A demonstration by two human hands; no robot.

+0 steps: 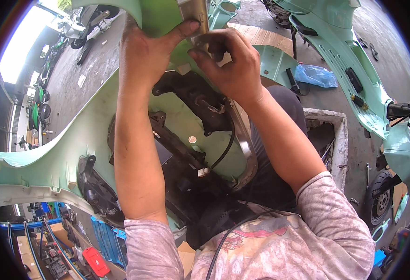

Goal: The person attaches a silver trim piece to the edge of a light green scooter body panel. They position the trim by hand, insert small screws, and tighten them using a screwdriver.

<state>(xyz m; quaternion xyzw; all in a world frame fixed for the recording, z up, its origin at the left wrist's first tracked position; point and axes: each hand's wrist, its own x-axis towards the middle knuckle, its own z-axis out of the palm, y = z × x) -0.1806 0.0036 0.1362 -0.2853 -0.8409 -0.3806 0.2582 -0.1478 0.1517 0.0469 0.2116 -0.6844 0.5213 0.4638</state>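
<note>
A large mint-green scooter body panel (85, 128) lies across my lap, its inner side facing up. My left hand (151, 53) is closed on its upper part, with the thumb pressed on a metallic trim strip (191, 9); the fingers behind are hidden. Beside that thumb, my right hand (233, 58) is pinched at the lower end of the strip. Whatever small thing sits between its fingertips is too unclear to name. Below my hands, a black bracket-like part (205, 105) is fixed inside the panel, and a black cable (226, 151) curves down from it to a white connector (202, 172).
At the right stands a mint-green scooter body (363, 70) with a wheel (381, 200) near it. A blue plastic bag (314, 75) lies beside a black-handled tool (292, 80). Blue crates (106, 240) and a red container (96, 261) are at lower left. Parked scooters (81, 25) line the far left.
</note>
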